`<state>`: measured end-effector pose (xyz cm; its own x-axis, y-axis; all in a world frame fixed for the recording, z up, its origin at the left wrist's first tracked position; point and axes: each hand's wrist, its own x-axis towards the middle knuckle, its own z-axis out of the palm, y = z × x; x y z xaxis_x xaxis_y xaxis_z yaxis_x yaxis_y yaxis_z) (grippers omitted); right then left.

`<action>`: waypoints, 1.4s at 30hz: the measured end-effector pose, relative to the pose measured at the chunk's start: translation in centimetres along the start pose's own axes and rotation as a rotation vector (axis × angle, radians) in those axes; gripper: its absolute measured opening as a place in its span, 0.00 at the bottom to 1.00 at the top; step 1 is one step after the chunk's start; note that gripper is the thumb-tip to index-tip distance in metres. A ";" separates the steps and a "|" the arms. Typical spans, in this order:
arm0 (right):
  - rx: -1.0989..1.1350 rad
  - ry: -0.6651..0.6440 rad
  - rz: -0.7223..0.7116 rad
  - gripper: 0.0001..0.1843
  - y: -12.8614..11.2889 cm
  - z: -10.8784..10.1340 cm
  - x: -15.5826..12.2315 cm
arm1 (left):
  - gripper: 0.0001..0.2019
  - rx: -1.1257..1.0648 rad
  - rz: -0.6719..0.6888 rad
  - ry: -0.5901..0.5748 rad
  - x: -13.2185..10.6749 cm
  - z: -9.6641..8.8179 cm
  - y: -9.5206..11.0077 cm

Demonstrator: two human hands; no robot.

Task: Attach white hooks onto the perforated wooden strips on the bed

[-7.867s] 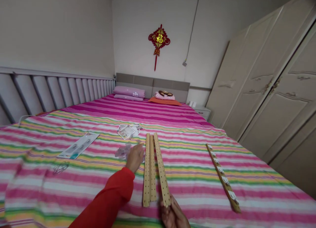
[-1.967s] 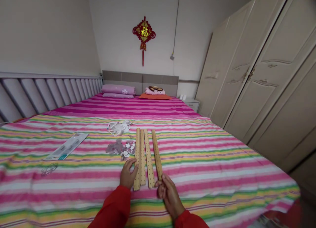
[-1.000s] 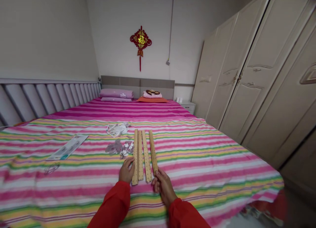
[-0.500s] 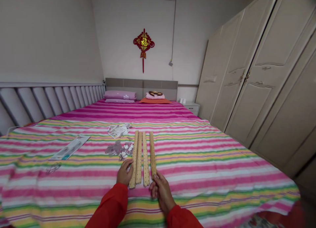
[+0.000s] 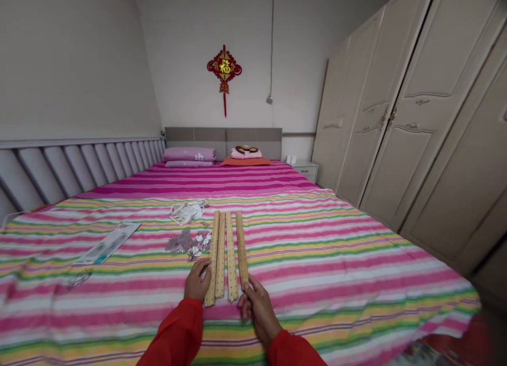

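Several long, dotted wooden strips lie side by side on the striped bedspread. My left hand (image 5: 197, 280) rests at the left edge of the leftmost wooden strip (image 5: 213, 268), thumb and forefinger apart, fingertips touching its side. My right hand (image 5: 257, 307) pinches the near end of the rightmost wooden strip (image 5: 241, 244) between thumb and fingers. That strip stands a little apart from the others. Between these two lie another wooden strip (image 5: 221, 255) close to the leftmost one, and a further wooden strip (image 5: 231, 257) with narrow gaps around it.
Left of the strips sit a pile of small metal and plastic parts (image 5: 190, 243) and a heap of white cords (image 5: 187, 213). Farther left are a flat clear package (image 5: 109, 243) and a thin wire loop (image 5: 80, 279). Folded bedding (image 5: 189, 155) lies by the headboard (image 5: 198, 135).
The whole view has shifted slightly, so the scene sits a little farther left. Both hands stay at the same strips, and the strips keep nearly the same arrangement.
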<state>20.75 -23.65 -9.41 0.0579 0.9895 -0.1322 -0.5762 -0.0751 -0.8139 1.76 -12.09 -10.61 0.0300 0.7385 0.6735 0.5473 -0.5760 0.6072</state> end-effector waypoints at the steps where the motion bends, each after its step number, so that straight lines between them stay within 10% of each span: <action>1: -0.001 0.004 0.000 0.43 0.0 0.0 0.0 | 0.11 -0.004 -0.005 0.001 0.0 0.0 0.0; 42: -0.022 0.034 -0.047 0.33 0.3 -0.1 -0.1 | 0.19 -0.106 -0.184 -0.121 0.4 -0.1 0.9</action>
<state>20.62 -23.77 -9.72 0.1126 0.9873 -0.1122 -0.5539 -0.0314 -0.8320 2.21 -12.34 -9.71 0.0418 0.8674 0.4959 0.4626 -0.4567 0.7599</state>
